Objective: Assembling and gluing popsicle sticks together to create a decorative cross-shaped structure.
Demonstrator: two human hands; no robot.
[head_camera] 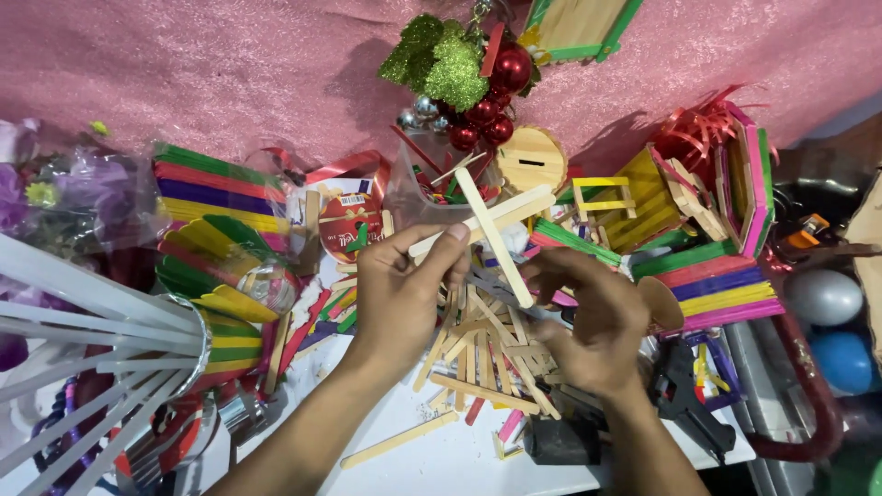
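While both forearms reach in from the near edge, a single plain stick [398, 440] lies loose on the white table [441, 468] between them, with a black glue gun [691, 404] near the right corner. Just beyond, a heap of plain wooden sticks [482, 354] rests under the hands. The left hand [400, 294] has its thumb and forefinger pinched together on the left end of a cross of two flat wooden sticks [491, 225], held up above the heap. The right hand [588, 317] curls its fingers around the lower end of the cross's upright stick; its fingertips are turned away, so how tightly they close cannot be told. To the left, fans of coloured sticks [216, 248] sit beside white slats [92, 321] at the near left. To the right lies a stack of coloured sticks [717, 285], and past it a yellow stick-built house [648, 197]. Farther off stands a round wooden disc [531, 158], then red baubles with glittery green leaves [469, 83] against a pink glitter backdrop [230, 64].
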